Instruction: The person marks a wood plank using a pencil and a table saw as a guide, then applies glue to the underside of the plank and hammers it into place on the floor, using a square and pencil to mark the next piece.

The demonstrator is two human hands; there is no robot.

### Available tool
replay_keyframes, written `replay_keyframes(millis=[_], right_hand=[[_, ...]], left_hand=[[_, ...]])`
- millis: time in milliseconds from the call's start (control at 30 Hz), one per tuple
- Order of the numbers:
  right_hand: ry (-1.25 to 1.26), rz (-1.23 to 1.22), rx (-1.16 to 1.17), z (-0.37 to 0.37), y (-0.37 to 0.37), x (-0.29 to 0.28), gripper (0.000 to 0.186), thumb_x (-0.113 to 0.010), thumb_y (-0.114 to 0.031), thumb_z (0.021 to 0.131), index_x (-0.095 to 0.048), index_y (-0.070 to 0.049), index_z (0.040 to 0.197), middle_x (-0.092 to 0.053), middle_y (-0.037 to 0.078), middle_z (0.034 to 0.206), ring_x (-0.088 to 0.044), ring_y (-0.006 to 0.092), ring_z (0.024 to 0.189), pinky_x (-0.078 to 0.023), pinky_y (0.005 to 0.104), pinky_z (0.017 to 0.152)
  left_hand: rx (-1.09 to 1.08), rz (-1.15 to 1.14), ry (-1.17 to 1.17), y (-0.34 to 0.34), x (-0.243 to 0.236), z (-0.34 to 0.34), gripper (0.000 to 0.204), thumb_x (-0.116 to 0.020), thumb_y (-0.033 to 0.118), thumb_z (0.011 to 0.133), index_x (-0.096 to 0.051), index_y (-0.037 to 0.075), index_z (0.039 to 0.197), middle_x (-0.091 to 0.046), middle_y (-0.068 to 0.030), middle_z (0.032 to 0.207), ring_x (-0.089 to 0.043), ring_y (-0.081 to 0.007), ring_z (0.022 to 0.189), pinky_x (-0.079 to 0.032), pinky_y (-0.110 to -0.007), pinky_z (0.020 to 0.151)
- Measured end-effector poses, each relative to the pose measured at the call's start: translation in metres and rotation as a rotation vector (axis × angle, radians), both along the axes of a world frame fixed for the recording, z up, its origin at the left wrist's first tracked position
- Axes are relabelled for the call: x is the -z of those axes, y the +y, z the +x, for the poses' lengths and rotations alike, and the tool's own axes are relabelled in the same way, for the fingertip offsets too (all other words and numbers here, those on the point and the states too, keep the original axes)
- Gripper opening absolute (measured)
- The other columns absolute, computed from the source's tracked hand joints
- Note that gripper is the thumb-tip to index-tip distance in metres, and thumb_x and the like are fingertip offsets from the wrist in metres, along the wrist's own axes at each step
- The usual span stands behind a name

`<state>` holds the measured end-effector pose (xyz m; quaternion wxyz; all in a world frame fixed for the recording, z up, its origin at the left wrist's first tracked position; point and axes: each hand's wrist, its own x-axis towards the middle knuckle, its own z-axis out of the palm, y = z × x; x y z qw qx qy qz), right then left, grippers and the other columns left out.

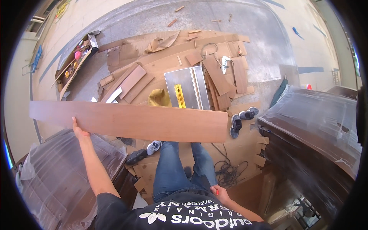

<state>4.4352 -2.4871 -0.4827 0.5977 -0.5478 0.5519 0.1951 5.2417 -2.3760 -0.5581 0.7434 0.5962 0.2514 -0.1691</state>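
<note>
A long reddish-brown board (161, 124) stretches across the view above my legs. My left hand (79, 128) grips its lower edge toward the left, thumb laid on its face. My right hand (219, 193) is low by my right thigh, closed on a small red object (216, 191) that I cannot make out. Beyond the board sits a metal-topped saw table (195, 80) with a yellow plate (179, 96), beside a mustard-coloured cloth (157, 97).
Cut boards (216, 76) and cardboard (130, 50) cover the floor ahead. Plastic-wrapped furniture (310, 122) flanks me, with more at left (61, 168). Loose shoes (235, 126) and tangled cables (230, 172) lie around my legs. A bin of tools and scraps (76, 61) stands far left.
</note>
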Motion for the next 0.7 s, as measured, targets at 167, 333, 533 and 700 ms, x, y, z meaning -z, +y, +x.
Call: replay_keyframes(millis=[167,333,533,700], right_hand=[[0.083,-0.084,-0.038,-0.006,-0.112,0.135,0.030,-0.063,-0.028,0.107,-0.071,0.000,0.109,-0.070,0.010,0.077,-0.069,0.0203,0.071,-0.056,0.0364,0.071],[-0.050,-0.465,0.054,0.057,-0.329,0.397,0.035,-0.062,-0.032,0.108,-0.064,-0.001,0.125,-0.070,0.011,0.091,-0.071,0.0168,0.077,-0.057,0.0331,0.072],[-0.245,-0.529,0.127,0.233,-0.487,0.586,0.068,-0.064,-0.054,0.103,-0.059,0.004,0.137,-0.072,0.023,0.119,-0.069,0.0303,0.114,-0.054,0.0409,0.096],[-0.718,-0.213,0.468,0.314,-0.472,0.615,0.052,-0.069,-0.046,0.103,-0.066,0.000,0.126,-0.071,0.011,0.110,-0.065,0.0201,0.100,-0.055,0.0408,0.085]], left_hand=[[-0.012,0.001,-0.105,0.005,0.057,0.036,0.053,-0.071,0.042,0.102,-0.061,0.007,0.141,-0.066,-0.0068,0.139,-0.063,-0.0278,0.126,-0.052,-0.046,0.108],[-0.014,0.025,-0.078,0.012,0.161,0.046,0.053,-0.071,0.042,0.102,-0.061,0.007,0.140,-0.066,-0.0068,0.140,-0.062,-0.0284,0.127,-0.051,-0.047,0.109],[0.033,-0.068,-0.143,-0.032,0.329,0.049,0.054,-0.069,0.044,0.102,-0.061,0.007,0.141,-0.066,-0.0086,0.140,-0.062,-0.0319,0.128,-0.050,-0.051,0.110],[-0.001,-0.111,-0.176,-0.063,0.414,0.057,0.058,-0.068,0.045,0.102,-0.058,0.008,0.145,-0.063,-0.0109,0.145,-0.060,-0.0335,0.131,-0.049,-0.053,0.112]])
